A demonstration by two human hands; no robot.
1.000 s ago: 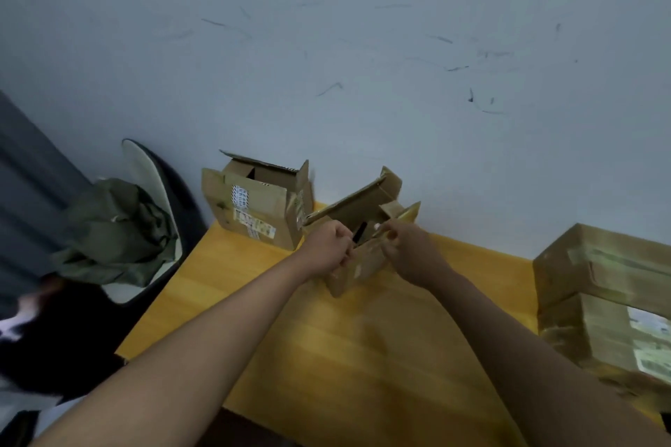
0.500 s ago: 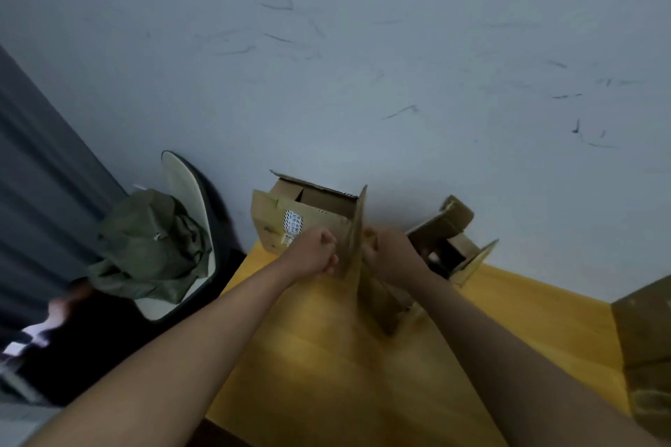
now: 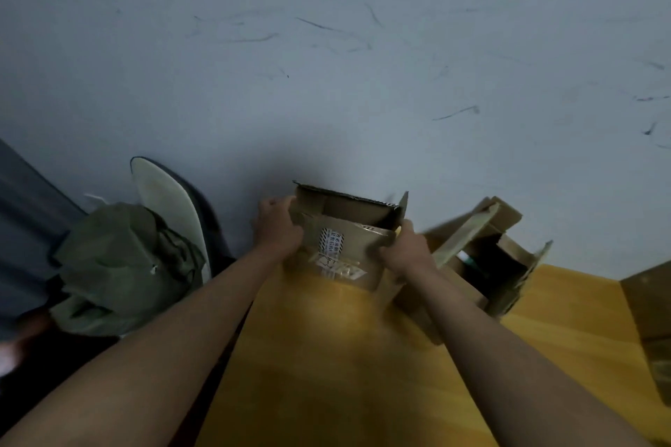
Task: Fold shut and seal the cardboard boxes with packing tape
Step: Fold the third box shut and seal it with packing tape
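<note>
1. Cardboard box [image 3: 345,250], top flaps open, sits at the far left corner of the yellow worktop [image 3: 326,356], close to the grey-blue wall [image 3: 326,65]. A white printed label [image 3: 331,241] and strips of tape show on its near face.
2. Left hand [image 3: 277,225] grips the box's left edge, fingers curled round the corner by the raised left flap.
3. Right hand [image 3: 403,249] grips the box's right edge, thumb on the near face, fingers wrapped round the side.
4. Both forearms reach in from the lower edge; the box is held between the two hands.
5. Second box [image 3: 486,258] stands just right of the first, behind the right hand, flaps splayed open and tilted. Dark contents inside; too blurred to identify.
6. Third box [image 3: 650,319], brown, is cut off by the right edge of the view, on the worktop, apart from the other two.
7. Left of the worktop: a chair [image 3: 163,200] with a pale backrest, an olive-green garment [image 3: 120,265] heaped on it.
8. Wall carries scattered dark scuff marks.
</note>
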